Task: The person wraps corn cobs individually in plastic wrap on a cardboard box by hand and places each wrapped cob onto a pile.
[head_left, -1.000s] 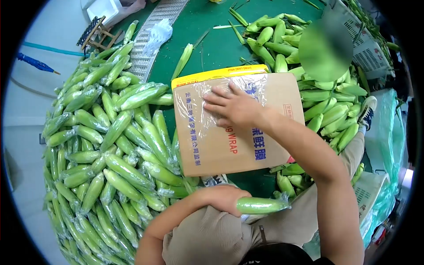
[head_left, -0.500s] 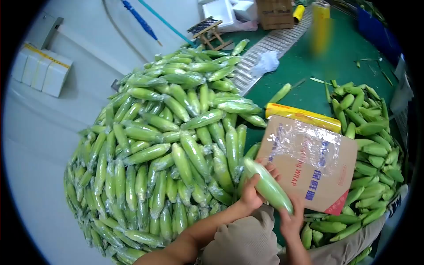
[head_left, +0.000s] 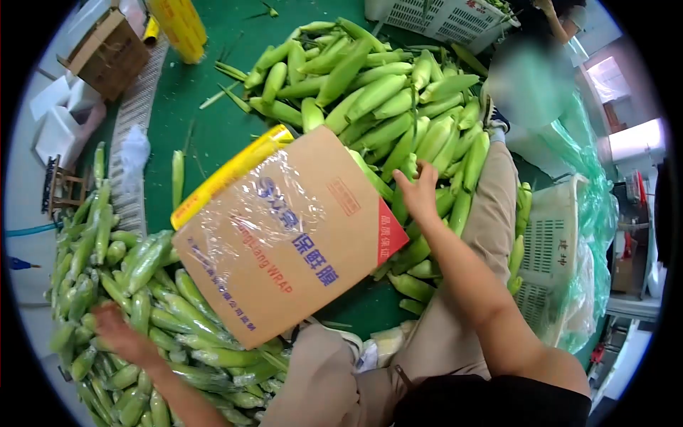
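Note:
My right hand (head_left: 418, 191) is at the pile of unwrapped corn, thumb and fingers closed around the tip of a green-husked ear of corn (head_left: 408, 168). Over on the left, my left hand (head_left: 122, 333) is above the heap of plastic-wrapped corn (head_left: 203, 324); motion blurs its fingers, and no ear shows clearly in it. Between the two heaps lies a cardboard box (head_left: 277, 235) printed with blue and red lettering, with crumpled clear film on its top. A yellow roll box (head_left: 231, 178) rests along the far edge of the cardboard.
White plastic crates stand at the right (head_left: 548, 249) and at the back (head_left: 437, 21). Green plastic sheeting (head_left: 587, 156) hangs by the right crate. A metal grating (head_left: 139, 99) crosses the green floor. Another person's arm (head_left: 562, 25) shows at the top right.
The view has swung to the right. The wrapped ear that both hands held is no longer in them. My hands have parted, left to the wrapped heap, right to the unwrapped pile.

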The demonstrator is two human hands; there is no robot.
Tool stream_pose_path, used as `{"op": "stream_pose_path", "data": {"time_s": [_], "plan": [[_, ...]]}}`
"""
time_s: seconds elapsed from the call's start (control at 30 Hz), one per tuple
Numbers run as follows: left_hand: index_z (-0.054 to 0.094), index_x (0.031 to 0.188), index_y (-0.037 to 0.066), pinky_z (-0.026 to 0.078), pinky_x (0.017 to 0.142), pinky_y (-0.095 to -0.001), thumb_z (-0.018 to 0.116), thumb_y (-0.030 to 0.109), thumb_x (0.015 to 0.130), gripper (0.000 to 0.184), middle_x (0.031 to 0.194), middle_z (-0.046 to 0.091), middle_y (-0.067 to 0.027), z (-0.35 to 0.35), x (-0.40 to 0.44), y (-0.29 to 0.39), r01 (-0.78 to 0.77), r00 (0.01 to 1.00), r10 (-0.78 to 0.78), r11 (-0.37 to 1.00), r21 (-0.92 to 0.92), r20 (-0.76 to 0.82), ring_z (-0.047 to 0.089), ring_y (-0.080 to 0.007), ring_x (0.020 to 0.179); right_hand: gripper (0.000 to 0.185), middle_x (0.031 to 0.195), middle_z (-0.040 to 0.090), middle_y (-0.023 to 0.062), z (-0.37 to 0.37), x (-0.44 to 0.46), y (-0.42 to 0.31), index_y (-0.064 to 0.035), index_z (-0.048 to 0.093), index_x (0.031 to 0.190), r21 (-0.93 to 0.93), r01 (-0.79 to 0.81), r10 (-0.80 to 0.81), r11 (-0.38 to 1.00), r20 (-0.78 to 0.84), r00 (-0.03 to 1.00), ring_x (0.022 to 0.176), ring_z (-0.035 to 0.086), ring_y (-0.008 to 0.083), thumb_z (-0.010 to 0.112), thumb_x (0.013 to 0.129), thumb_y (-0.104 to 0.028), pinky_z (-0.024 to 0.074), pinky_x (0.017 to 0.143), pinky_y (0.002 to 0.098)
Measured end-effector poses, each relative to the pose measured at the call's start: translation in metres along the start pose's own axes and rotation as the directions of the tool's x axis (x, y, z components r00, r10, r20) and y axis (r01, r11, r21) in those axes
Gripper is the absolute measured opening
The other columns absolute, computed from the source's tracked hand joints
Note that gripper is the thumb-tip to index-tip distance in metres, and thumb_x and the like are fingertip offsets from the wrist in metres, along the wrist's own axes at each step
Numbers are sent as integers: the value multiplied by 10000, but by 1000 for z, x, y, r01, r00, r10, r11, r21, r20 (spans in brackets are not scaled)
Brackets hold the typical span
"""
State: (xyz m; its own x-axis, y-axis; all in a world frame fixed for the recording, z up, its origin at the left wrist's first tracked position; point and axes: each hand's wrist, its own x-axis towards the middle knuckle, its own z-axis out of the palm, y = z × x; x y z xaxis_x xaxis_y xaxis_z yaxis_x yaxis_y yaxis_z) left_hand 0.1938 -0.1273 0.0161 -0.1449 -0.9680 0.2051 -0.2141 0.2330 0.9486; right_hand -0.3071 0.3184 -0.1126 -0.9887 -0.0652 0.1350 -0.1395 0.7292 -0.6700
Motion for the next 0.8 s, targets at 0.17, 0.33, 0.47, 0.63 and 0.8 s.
{"op": "stream_pose_path", "data": {"time_s": [0.17, 0.33, 0.47, 0.63, 0.8], "plan": [[624, 1473, 244, 211, 1260, -617, 746, 418, 877, 632, 1641, 446, -116, 176, -175, 8, -671, 676, 47, 453, 588, 735, 365, -397, 1532, 839, 1232, 662, 298, 25, 0, 69, 80, 543, 1332, -312, -120, 229, 942, 339, 912, 1165, 641, 455, 913, 764, -415, 506, 1031, 489], [611, 1503, 257, 178, 1251, -652, 668, 554, 939, 640, 1680, 400, -124, 172, -195, 27, -657, 657, -26, 472, 588, 754, 296, -419, 1565, 852, 1430, 550, 223, 37, -16, 87, 38, 401, 1516, 72, 57, -40, 996, -223, 974, 1324, 536, 351, 854, 823, -164, 406, 1149, 416], [622, 1491, 239, 158, 1246, -672, 678, 554, 934, 642, 1659, 423, -135, 166, -199, 30, -640, 687, -10, 464, 612, 727, 309, -421, 1556, 869, 1437, 566, 194, -7, -8, -31, -10, 421, 1534, 391, 324, -393, 861, 108, 913, 1292, 586, 303, 879, 808, -148, 471, 1098, 405], [619, 1474, 209, 189, 1248, -651, 780, 417, 873, 656, 1614, 469, -136, 161, -198, 23, -650, 711, 159, 521, 553, 685, 361, -414, 1529, 762, 1330, 682, 74, 29, -34, -228, -151, 591, 1418, 535, 783, -932, 316, 330, 151, 1252, 626, 304, 908, 728, -217, 515, 1025, 461], [594, 1483, 228, 297, 1214, -598, 880, 290, 782, 759, 1532, 541, -93, 193, -131, 56, -655, 755, 481, 578, 487, 445, 474, -389, 1441, 784, 1288, 670, 14, 102, -56, -247, -178, 585, 1414, 448, 873, -890, 192, 455, -38, 1224, 621, 266, 897, 713, -340, 512, 991, 430]]}}
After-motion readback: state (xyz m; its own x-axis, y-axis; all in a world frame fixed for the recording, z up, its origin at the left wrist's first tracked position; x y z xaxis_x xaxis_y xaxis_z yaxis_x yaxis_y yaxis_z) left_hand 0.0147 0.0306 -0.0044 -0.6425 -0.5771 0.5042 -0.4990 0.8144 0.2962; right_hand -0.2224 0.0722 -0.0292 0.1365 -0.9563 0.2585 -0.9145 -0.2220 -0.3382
